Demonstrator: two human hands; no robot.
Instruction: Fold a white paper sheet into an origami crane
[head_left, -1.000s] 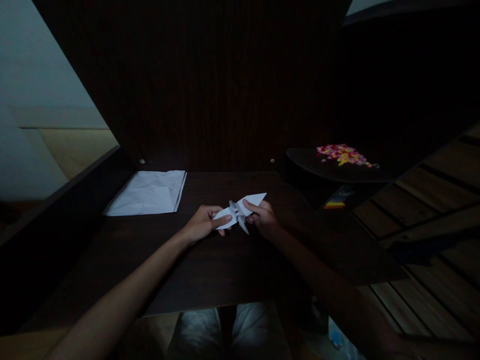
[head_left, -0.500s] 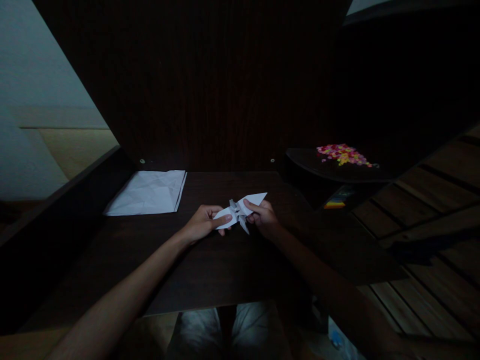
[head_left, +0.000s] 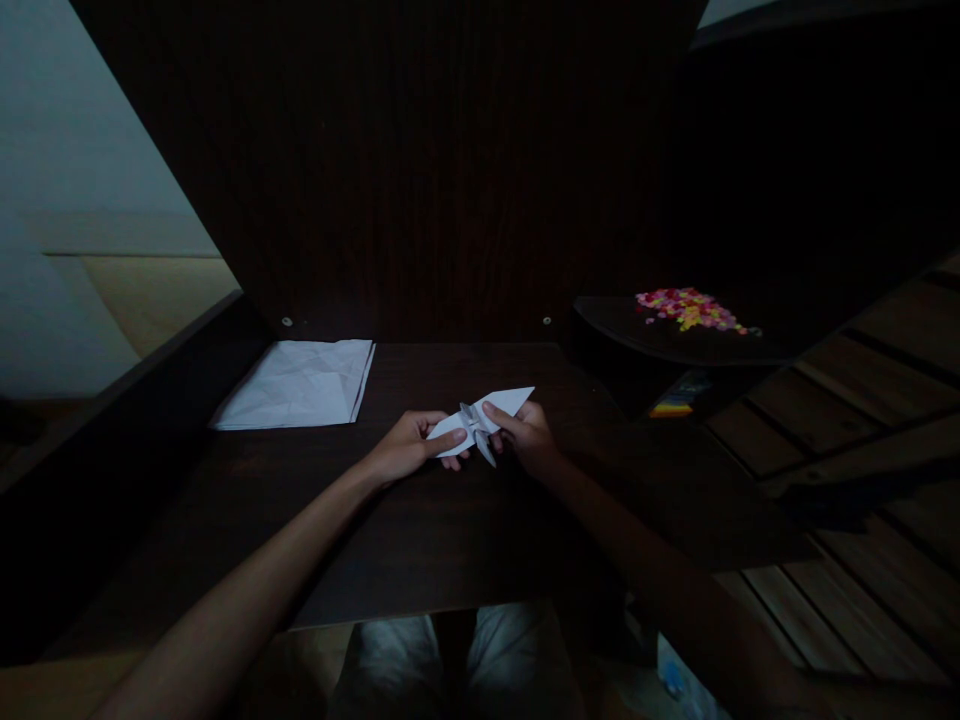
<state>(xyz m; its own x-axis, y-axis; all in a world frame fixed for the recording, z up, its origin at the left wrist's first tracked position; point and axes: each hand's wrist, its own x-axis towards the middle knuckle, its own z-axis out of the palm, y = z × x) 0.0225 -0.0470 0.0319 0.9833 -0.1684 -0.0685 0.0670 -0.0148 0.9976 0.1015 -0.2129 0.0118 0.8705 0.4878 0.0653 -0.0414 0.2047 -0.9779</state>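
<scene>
A white folded paper crane is held between both my hands above the dark desk. My left hand pinches its left wing, thumb on top and fingers underneath. On the other side, my right hand grips the right wing, with the thumb lying near the middle folds. The right wing's pointed tip sticks out past the fingers, up and to the right. Two narrow points stand out from the centre, one away from me and one toward me. The fingers hide part of the underside.
White creased paper sheets lie at the desk's back left. Small pink, red and yellow pieces are heaped on a raised corner shelf to the right. A dark panel rises behind the desk, and a low side board borders its left.
My right thumb has shifted slightly left, toward the crane's centre. The folds at the middle sit closer together and flatter. Both hands keep their hold on the wings.
</scene>
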